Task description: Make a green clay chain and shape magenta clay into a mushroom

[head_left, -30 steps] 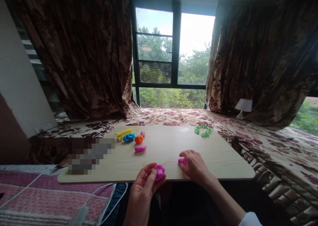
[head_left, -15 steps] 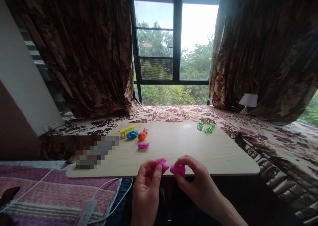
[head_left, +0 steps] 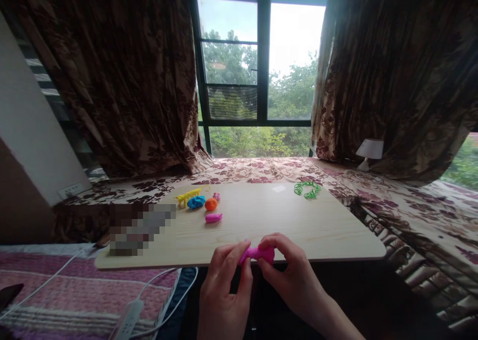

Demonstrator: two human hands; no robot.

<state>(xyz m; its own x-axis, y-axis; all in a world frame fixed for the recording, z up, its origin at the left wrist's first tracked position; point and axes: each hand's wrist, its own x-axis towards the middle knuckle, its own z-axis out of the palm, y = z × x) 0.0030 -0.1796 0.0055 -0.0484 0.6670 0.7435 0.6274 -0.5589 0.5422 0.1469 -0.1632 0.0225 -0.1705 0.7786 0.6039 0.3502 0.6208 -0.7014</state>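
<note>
Above the table's near edge, my left hand and my right hand hold one lump of bright pink modelling clay between them. My left thumb and fingers pinch its left end. Its thicker right end sits between my right thumb and bent fingers. The clay narrows in the middle. Farther off on the tabletop lies a pink clay roll. Behind it are an orange clay ball, a small pink piece, a blue clay lump and a yellow legged figure.
The pale wooden table carries a green chain-like loop at its far right. A blurred patch covers something at the left. Below left, a power strip lies on a pink quilt. A lamp stands beyond.
Two separate pink clay pieces, one in each hand, now meet as one continuous lump. My hands have come closer together, and my left fingers have reached over the clay.
</note>
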